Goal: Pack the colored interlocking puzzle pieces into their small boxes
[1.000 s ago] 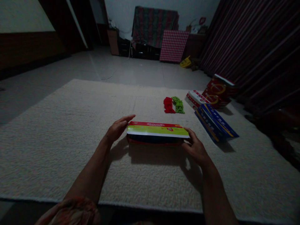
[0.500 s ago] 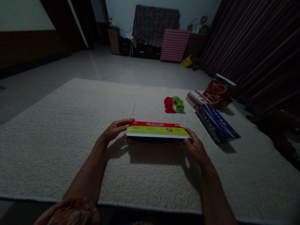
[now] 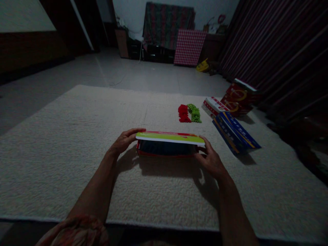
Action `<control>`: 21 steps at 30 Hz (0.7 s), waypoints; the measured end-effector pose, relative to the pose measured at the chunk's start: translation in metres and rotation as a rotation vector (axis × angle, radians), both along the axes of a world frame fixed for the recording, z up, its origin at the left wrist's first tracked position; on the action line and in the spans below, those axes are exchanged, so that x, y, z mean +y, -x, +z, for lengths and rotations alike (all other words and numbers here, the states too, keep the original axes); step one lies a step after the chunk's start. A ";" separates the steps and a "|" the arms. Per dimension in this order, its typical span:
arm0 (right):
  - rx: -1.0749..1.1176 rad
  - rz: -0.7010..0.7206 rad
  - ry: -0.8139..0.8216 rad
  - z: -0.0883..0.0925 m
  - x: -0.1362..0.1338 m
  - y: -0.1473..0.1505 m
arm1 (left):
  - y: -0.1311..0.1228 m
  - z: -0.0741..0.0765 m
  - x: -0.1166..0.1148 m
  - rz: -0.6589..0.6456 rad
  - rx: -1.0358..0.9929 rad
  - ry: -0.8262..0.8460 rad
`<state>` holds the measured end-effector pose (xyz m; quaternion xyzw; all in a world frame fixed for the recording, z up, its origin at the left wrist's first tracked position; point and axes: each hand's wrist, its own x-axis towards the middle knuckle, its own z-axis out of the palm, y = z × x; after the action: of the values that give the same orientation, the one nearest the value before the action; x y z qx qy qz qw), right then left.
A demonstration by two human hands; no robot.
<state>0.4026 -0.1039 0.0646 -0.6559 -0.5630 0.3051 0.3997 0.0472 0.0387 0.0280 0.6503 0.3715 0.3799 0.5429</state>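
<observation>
A flat box lies on the cream rug in front of me. Its green and red lid [image 3: 170,137] is raised at the near edge above the red base [image 3: 166,153], showing a dark inside. My left hand [image 3: 124,140] grips the lid's left end with curled fingers. My right hand [image 3: 211,160] holds the lid's right corner, fingers wrapped round the edge.
Behind the box sit a small pile of red pieces [image 3: 183,113] and a pile of green pieces [image 3: 194,113]. A blue box [image 3: 234,132], a white-red box [image 3: 214,106] and a red box [image 3: 239,95] lie at the right, by a dark striped curtain [image 3: 282,51]. The rug [image 3: 64,143] ends near me.
The lid has tilted up at its near edge, so the gap over the base is wider. Both hands rose slightly with it.
</observation>
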 end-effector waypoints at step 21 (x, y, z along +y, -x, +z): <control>0.032 -0.018 0.024 0.005 0.002 -0.002 | -0.006 -0.003 0.001 0.062 -0.035 0.025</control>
<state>0.4044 -0.1023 0.0691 -0.6609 -0.5469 0.3186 0.4032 0.0529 0.0394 0.0247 0.6249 0.3867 0.4033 0.5453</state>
